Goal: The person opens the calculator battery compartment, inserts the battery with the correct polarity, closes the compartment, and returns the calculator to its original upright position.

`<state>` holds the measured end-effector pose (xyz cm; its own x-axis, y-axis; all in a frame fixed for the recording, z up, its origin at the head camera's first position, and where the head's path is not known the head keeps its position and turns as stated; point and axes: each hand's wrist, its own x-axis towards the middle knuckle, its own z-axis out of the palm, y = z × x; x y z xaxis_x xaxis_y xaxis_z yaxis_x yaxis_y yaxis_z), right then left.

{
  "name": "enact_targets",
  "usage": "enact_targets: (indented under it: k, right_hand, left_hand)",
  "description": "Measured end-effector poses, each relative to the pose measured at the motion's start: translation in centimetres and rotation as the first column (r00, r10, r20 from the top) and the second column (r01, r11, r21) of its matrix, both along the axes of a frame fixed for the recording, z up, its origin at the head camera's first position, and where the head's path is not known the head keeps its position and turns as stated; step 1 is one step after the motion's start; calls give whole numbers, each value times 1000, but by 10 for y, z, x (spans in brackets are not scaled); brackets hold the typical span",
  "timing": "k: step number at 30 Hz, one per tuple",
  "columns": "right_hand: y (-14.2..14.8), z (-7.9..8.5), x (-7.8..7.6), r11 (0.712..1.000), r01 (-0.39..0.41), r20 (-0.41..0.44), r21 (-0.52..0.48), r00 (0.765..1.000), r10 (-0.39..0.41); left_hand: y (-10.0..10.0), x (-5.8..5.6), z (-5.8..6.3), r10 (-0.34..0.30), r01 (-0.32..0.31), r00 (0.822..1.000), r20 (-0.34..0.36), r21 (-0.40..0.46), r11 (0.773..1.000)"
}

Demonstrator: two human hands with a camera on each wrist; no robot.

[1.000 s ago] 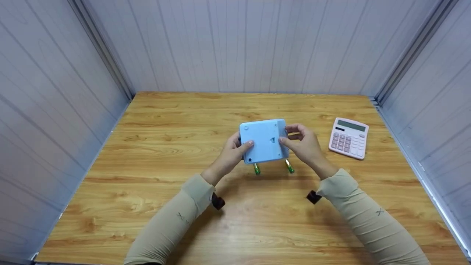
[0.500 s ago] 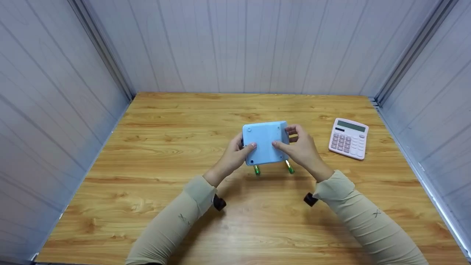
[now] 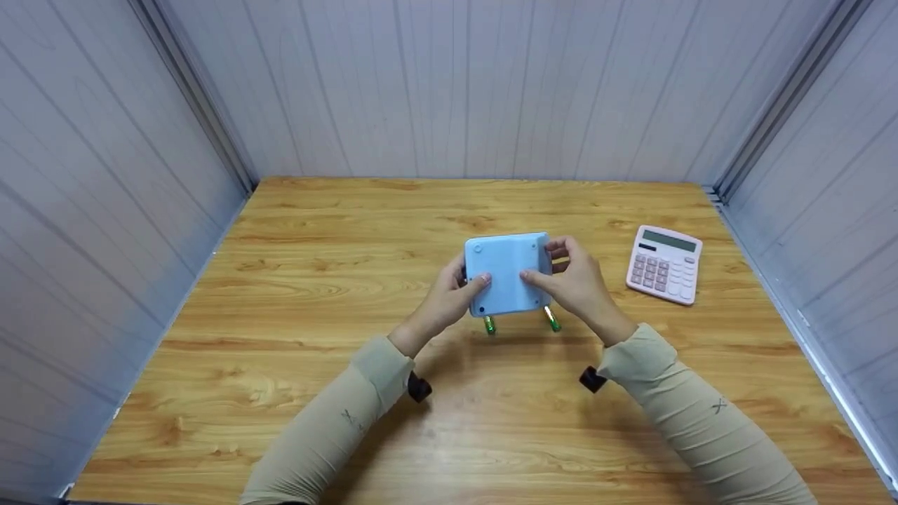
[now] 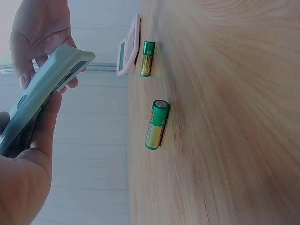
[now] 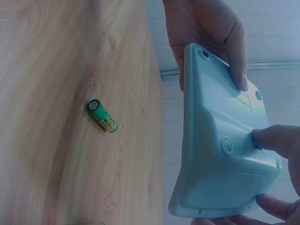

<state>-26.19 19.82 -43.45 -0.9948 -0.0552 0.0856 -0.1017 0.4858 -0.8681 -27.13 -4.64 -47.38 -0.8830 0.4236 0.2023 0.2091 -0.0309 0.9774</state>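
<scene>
A light-blue calculator [image 3: 504, 263] is held above the table with its back facing up. My left hand [image 3: 445, 294] grips its left side, thumb on the back and fingers underneath. At the right side, my right hand [image 3: 579, 280] holds it, its thumb pressing on the back over the small notch of the battery cover [image 5: 265, 157] and the other fingers at the edge. The keys are hidden; part of a dark display edge [image 4: 75, 69] shows in the left wrist view. Two green-and-gold batteries, a left one [image 3: 490, 325] and a right one [image 3: 552, 319], lie on the table just below it.
A pink calculator [image 3: 664, 264] lies face up on the wooden table [image 3: 316, 280] at the right. Pale panel walls [image 3: 449, 84] close off the back and both sides. A dark wrist camera [image 3: 419, 387] hangs under the left sleeve.
The blue calculator has shifted slightly right and toward me. My right thumb has slid left across its back and now covers the dark notch seen earlier. The batteries have not moved.
</scene>
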Motion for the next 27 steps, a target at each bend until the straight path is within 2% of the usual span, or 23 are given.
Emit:
enact_targets:
  k: [17, 27]
  right_hand:
    - [0, -4, 0, 1000, 15, -61, 24, 998, -13]
    - [1, -7, 0, 1000, 4, -42, 19, 999, -4]
  left_hand:
    - [-1, -3, -3, -12, 12, 1000, 8, -13, 1000]
    - [0, -2, -3, -9, 9, 1000, 7, -26, 1000]
